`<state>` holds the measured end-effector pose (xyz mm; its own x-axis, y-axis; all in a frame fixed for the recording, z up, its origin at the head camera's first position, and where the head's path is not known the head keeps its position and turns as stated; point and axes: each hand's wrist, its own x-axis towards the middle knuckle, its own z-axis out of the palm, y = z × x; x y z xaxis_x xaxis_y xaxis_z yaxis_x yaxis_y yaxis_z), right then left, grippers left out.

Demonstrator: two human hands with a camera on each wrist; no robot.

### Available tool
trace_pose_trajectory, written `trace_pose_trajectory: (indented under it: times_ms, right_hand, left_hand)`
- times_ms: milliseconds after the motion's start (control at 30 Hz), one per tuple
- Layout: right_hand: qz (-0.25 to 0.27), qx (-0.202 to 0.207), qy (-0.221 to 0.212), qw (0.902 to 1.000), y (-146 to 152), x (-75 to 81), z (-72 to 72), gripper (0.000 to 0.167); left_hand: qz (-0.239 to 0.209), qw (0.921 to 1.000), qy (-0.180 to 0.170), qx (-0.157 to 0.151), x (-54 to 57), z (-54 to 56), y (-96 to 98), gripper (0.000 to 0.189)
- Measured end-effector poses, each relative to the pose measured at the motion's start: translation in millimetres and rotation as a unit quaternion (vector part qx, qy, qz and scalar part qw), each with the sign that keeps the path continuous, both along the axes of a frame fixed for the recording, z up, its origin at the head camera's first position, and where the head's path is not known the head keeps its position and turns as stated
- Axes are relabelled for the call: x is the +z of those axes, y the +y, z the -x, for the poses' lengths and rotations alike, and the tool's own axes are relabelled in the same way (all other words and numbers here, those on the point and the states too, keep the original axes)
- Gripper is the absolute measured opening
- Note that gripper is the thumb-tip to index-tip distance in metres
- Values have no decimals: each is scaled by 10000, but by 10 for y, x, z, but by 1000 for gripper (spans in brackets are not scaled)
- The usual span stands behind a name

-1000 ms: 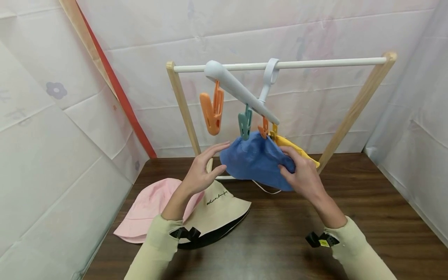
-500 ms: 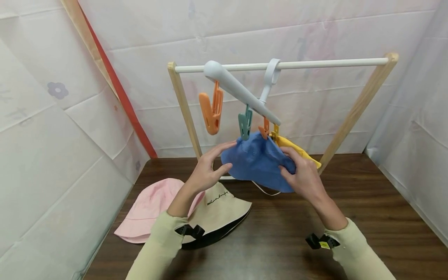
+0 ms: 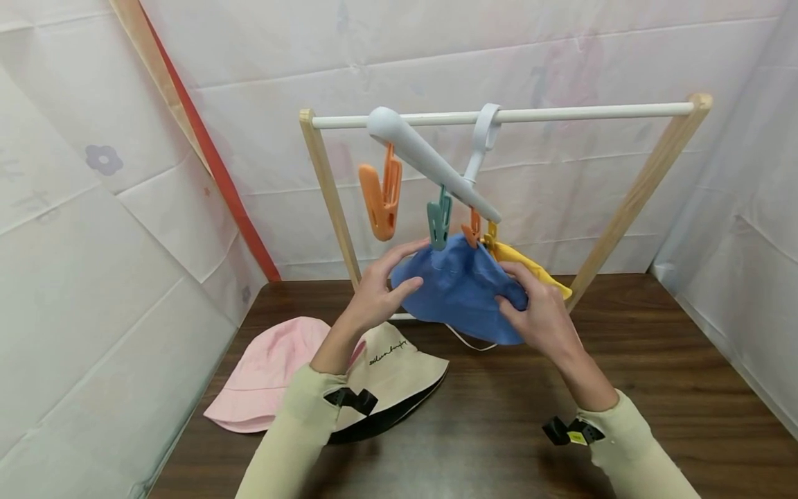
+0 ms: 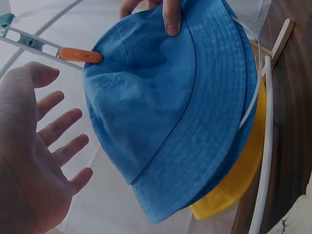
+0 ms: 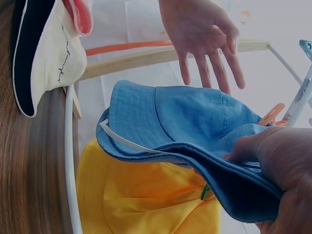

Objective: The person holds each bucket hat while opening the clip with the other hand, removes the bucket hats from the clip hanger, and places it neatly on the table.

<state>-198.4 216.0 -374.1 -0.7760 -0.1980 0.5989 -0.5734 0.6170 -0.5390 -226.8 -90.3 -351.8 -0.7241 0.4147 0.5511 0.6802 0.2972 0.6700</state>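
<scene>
A blue bucket hat (image 3: 458,287) hangs from a small orange clip (image 3: 472,229) that bites the top of its crown. My right hand (image 3: 544,312) pinches the hat's right side, thumb on the near face, as the right wrist view also shows. Beside the hat's left side is my left hand (image 3: 374,294), its fingers spread and loosely bent, holding nothing; in the left wrist view a gap shows between the fingers and the blue cloth. A white cord (image 5: 124,139) loops under the brim. Behind hangs a yellow hat (image 3: 535,269) on a yellow clip (image 3: 491,232).
The white hanger (image 3: 430,156) hooks over the rack's white bar (image 3: 586,113). A teal clip (image 3: 439,220) and a large orange clip (image 3: 383,197) hang from it. Below left, a pink hat (image 3: 268,374) and a cream hat (image 3: 399,374) lie on the dark wooden table (image 3: 499,436).
My left hand has moved right and slightly up, closer to the blue hat's left side. The right hand keeps its grip with hardly any movement.
</scene>
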Motion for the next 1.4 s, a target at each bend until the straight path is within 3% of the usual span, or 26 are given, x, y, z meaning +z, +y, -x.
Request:
trace_pose_trajectory:
  times_ms: [600,1067,1400]
  right_hand:
    - [19,-28,-111,9999,-21,6,6,52]
    - [18,-14,-131,9999,-13,25,2,51]
    - [17,-5,-233,9997,-15,36,-6,52]
  left_hand:
    - [-60,9984,-368,414,132,37,161,58]
    - [-288,9985,-441,149,187,164,246,51]
    - [-641,9970,-315,-302,207,269,356,50]
